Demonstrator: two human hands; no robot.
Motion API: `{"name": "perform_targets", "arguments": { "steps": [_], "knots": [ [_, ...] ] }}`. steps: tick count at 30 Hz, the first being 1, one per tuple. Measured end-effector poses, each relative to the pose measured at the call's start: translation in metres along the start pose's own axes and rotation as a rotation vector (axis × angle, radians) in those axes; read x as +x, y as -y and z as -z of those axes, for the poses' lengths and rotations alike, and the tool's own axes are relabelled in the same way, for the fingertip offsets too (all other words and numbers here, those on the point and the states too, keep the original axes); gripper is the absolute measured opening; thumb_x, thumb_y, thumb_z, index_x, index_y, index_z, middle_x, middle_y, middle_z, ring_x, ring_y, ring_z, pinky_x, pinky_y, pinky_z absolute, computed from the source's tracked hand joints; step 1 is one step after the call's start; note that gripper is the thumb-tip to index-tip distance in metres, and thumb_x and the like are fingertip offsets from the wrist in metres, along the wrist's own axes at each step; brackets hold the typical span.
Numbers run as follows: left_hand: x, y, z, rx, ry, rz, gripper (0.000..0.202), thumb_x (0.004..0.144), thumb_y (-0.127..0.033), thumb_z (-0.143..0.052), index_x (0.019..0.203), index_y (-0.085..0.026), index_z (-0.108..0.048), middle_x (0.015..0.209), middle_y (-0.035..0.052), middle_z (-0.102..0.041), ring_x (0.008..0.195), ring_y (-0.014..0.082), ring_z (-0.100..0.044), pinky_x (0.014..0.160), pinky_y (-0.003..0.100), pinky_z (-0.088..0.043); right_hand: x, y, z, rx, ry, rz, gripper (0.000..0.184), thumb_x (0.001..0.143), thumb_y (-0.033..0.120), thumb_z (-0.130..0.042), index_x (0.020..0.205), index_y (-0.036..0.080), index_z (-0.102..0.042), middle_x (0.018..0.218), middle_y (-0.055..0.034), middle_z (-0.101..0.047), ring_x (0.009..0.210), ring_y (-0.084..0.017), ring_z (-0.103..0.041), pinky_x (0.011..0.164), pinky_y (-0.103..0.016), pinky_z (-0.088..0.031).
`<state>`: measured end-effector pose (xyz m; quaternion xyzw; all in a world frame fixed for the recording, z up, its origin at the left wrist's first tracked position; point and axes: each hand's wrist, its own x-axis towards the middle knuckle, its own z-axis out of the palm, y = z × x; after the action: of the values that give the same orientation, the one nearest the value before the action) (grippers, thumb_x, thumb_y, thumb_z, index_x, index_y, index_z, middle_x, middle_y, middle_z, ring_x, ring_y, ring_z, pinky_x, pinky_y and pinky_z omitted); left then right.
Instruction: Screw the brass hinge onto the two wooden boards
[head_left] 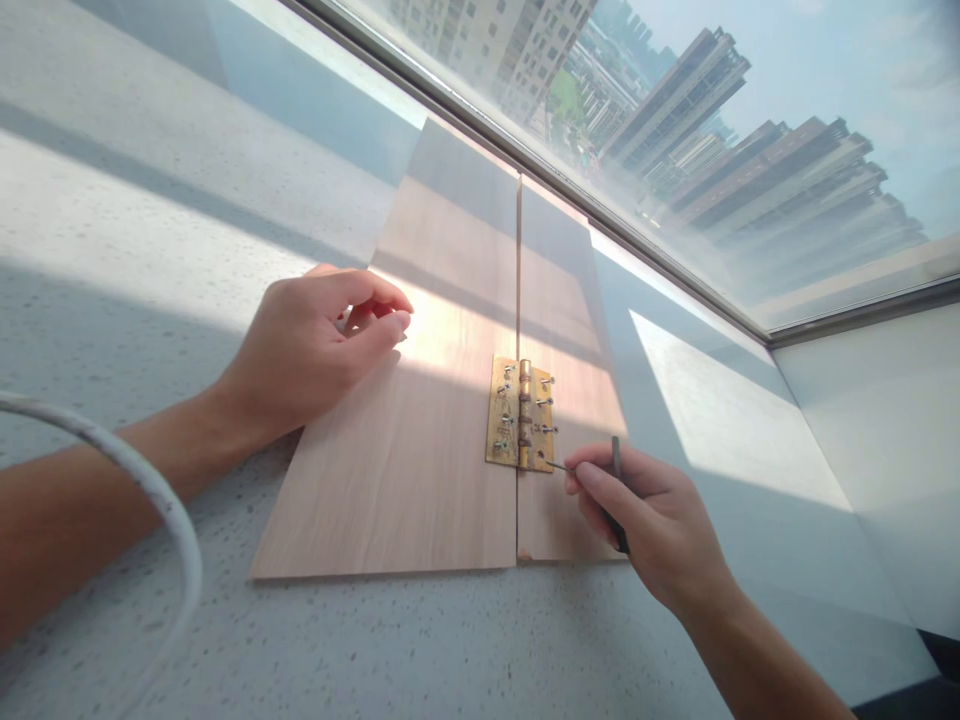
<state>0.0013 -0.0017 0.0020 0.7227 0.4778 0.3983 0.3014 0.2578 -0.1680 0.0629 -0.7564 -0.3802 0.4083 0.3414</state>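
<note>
Two light wooden boards, a wider left board [390,480] and a narrower right board [555,290], lie side by side with a thin gap between them. A brass hinge [526,440] lies across the gap, with several screws [549,402] standing tilted in its holes. The lower right hole holds no screw. My right hand [645,515] grips a T-handled tool [616,460] with a dark crossbar and thin metal shaft, its tip close to that hole. My left hand [322,335] hovers over the left board, thumb and fingers pinched; what they hold is too small to name.
The boards lie on a speckled white countertop [225,650] beside a window frame [675,265]. A white cable [161,490] curves in front of my left forearm. A white wall [885,430] rises on the right. Sunlight and shadow bands cross the surface.
</note>
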Motion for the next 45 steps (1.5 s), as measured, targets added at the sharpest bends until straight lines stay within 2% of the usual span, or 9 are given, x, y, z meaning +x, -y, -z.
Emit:
{"name": "perform_targets", "arguments": {
  "steps": [11,17,22,27,32,36,39,43,45],
  "knots": [
    [-0.001,-0.001,0.000,0.006,0.010,0.036,0.024,0.085,-0.047,-0.060,0.086,-0.030,-0.077,0.081,-0.0018,-0.074,0.072,0.0196,-0.062,0.070,0.035,-0.047,0.023,-0.014,0.002,0.036,0.070,0.022,0.039,0.082,0.053,-0.077,0.090,0.016,-0.071,0.067,-0.0025,-0.062,0.041,-0.007,-0.041,0.037,-0.020,-0.026],
    [-0.001,-0.001,0.000,0.018,-0.005,0.036,0.024,0.085,-0.046,-0.061,0.085,-0.029,-0.077,0.082,-0.0021,-0.075,0.072,0.0192,-0.063,0.068,0.034,-0.046,0.019,-0.015,-0.002,-0.071,0.048,0.150,0.026,0.086,0.042,-0.071,0.088,0.016,-0.075,0.047,0.0040,-0.046,0.042,-0.010,-0.042,0.040,-0.021,-0.031],
    [-0.002,-0.001,0.000,0.014,-0.008,0.013,0.021,0.086,-0.042,-0.062,0.083,-0.028,-0.077,0.081,-0.0016,-0.075,0.072,0.0186,-0.062,0.067,0.034,-0.045,0.016,-0.016,-0.002,-0.192,0.010,0.277,0.020,0.090,0.034,-0.067,0.086,0.017,-0.076,0.049,0.0043,-0.047,0.043,-0.009,-0.041,0.040,-0.020,-0.030],
    [-0.001,-0.001,0.000,0.006,-0.005,0.009,0.021,0.086,-0.041,-0.061,0.084,-0.028,-0.077,0.080,-0.0010,-0.075,0.070,0.0178,-0.061,0.067,0.034,-0.045,0.014,-0.015,-0.003,-0.316,-0.021,0.484,0.013,0.087,0.027,-0.072,0.097,0.022,-0.079,0.064,0.0036,-0.060,0.052,-0.009,-0.053,0.047,-0.021,-0.039],
    [-0.001,-0.002,0.000,0.011,0.002,0.015,0.022,0.086,-0.042,-0.060,0.082,-0.028,-0.076,0.080,-0.0006,-0.075,0.072,0.0192,-0.063,0.067,0.035,-0.046,0.019,-0.016,-0.004,-0.435,-0.076,0.623,0.012,0.092,0.024,-0.068,0.091,0.024,-0.080,0.077,0.0019,-0.071,0.065,-0.010,-0.063,0.058,-0.020,-0.047],
    [-0.001,-0.002,0.000,0.008,0.001,0.017,0.022,0.086,-0.042,-0.060,0.083,-0.028,-0.077,0.081,-0.0006,-0.075,0.072,0.0189,-0.062,0.067,0.034,-0.046,0.023,-0.016,-0.001,-0.508,-0.098,0.652,0.014,0.095,0.023,-0.066,0.095,0.022,-0.080,0.070,0.0038,-0.066,0.060,-0.008,-0.058,0.054,-0.020,-0.043],
    [-0.001,-0.002,0.001,0.013,-0.002,0.018,0.023,0.086,-0.042,-0.060,0.084,-0.028,-0.077,0.081,-0.0009,-0.075,0.072,0.0190,-0.063,0.067,0.034,-0.045,0.022,-0.014,0.000,-0.553,-0.108,0.659,0.015,0.094,0.024,-0.066,0.085,0.020,-0.077,0.063,0.0049,-0.059,0.055,-0.008,-0.052,0.049,-0.021,-0.038],
    [-0.002,-0.003,0.001,0.017,0.004,0.027,0.022,0.086,-0.043,-0.061,0.083,-0.028,-0.077,0.081,-0.0013,-0.075,0.071,0.0189,-0.063,0.067,0.034,-0.045,0.022,-0.012,0.000,-0.603,-0.137,0.672,0.030,0.093,0.026,-0.069,0.065,0.018,-0.063,0.057,0.0048,-0.053,0.051,-0.007,-0.046,0.047,-0.022,-0.035],
    [-0.001,-0.003,0.001,0.020,0.004,0.028,0.022,0.086,-0.043,-0.060,0.083,-0.029,-0.077,0.081,-0.0017,-0.075,0.072,0.0191,-0.063,0.067,0.034,-0.046,0.023,-0.012,0.002,-0.611,-0.137,0.681,0.028,0.091,0.028,-0.072,0.067,0.019,-0.063,0.057,0.0050,-0.054,0.051,-0.008,-0.047,0.047,-0.022,-0.036]
  ]
}}
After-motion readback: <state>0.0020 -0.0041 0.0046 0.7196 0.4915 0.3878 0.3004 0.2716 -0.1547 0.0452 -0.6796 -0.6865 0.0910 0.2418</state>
